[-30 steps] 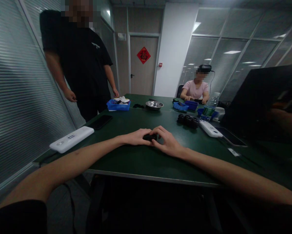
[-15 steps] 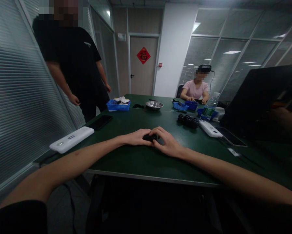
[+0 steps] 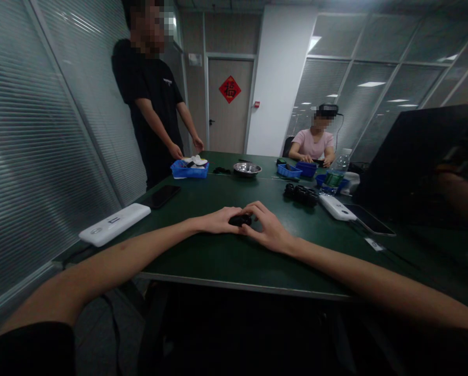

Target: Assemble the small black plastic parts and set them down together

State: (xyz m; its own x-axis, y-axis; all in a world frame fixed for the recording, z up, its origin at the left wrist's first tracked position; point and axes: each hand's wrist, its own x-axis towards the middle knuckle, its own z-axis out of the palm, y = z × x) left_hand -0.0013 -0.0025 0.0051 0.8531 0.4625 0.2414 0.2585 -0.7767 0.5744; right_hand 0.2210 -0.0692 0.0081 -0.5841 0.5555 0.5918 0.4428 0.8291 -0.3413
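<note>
From afar I have my left grip (image 3: 220, 220) and right grip (image 3: 268, 228) closed on a black object (image 3: 239, 220) in from the near edge of the counter (image 3: 214, 256), held, not yet released, with what remains unclear.

The object (image 3: 239, 221) I hold is black, like my left sleeve (image 3: 30, 349); the tabletop (image 3: 218, 263) is dark green, the door sign (image 3: 230, 89) red with a black character.
</note>
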